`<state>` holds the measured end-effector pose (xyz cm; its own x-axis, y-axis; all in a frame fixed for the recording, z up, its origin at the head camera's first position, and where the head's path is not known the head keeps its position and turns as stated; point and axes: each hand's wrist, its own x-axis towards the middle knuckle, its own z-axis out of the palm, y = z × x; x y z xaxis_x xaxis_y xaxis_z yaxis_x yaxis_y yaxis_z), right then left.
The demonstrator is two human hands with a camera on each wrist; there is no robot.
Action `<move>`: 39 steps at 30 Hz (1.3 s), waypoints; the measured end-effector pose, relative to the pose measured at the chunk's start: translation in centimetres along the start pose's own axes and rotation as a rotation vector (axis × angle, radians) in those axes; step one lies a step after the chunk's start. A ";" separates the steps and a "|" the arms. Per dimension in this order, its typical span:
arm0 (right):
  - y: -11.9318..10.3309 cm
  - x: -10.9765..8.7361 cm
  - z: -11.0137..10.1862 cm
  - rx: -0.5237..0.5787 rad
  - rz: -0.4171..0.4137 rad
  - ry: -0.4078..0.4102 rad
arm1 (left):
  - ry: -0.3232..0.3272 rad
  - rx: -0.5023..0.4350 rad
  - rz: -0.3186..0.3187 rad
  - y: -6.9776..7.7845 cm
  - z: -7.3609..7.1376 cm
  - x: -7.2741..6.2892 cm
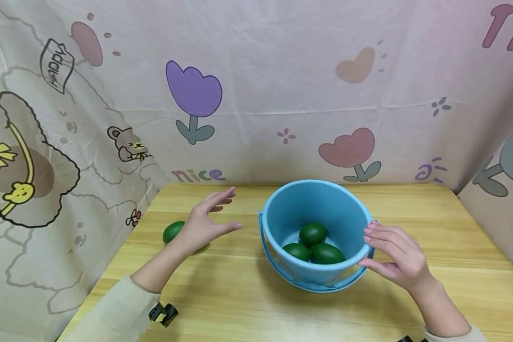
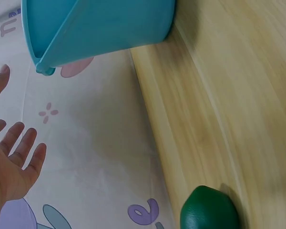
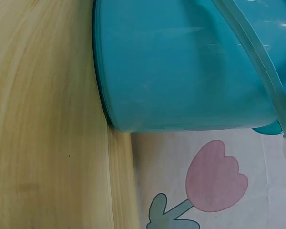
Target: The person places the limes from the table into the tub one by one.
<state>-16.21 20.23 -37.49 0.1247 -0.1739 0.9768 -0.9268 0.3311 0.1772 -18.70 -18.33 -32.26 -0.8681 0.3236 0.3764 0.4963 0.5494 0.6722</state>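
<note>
A light-blue bucket (image 1: 316, 190) stands upright on the table, with three smooth, dark-green, egg-shaped fruits (image 1: 313, 233) at its bottom. My right hand (image 1: 399, 254) rests on the bucket's right rim, fingertips at the edge and thumb lower down near the handle joint. To the left of the bucket, my left hand (image 1: 203, 221) is raised with nothing in it, thumb and fingers spread apart and pointing toward the bucket. Another green fruit (image 1: 173, 231) lies on the table, partly hidden behind the left wrist; the left wrist view shows a green fruit (image 2: 209, 210) too.
The bucket's handle (image 1: 320, 287) hangs down around its front. A wooden table (image 1: 248, 304) ends at a patterned cloth (image 1: 256, 95) hanging along the back, with more cloth at both sides. Both sleeves carry small black devices (image 1: 163, 314) at the wrists.
</note>
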 end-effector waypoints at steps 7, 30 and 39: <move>0.0 0.0 0.0 -0.001 -0.002 0.001 | 0.020 -0.003 -0.031 -1.1 0.0 -0.3; 0.0 0.2 0.0 0.007 -0.005 0.002 | 0.046 0.032 -0.132 -4.8 -0.8 -1.2; -0.1 0.3 0.0 0.006 -0.006 0.005 | 0.051 0.036 -0.185 -6.0 -1.3 -1.4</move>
<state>-16.14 20.13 -37.26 0.1316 -0.1710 0.9764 -0.9281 0.3249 0.1820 -20.49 -23.11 -35.99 -0.9434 0.1754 0.2816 0.3278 0.6236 0.7097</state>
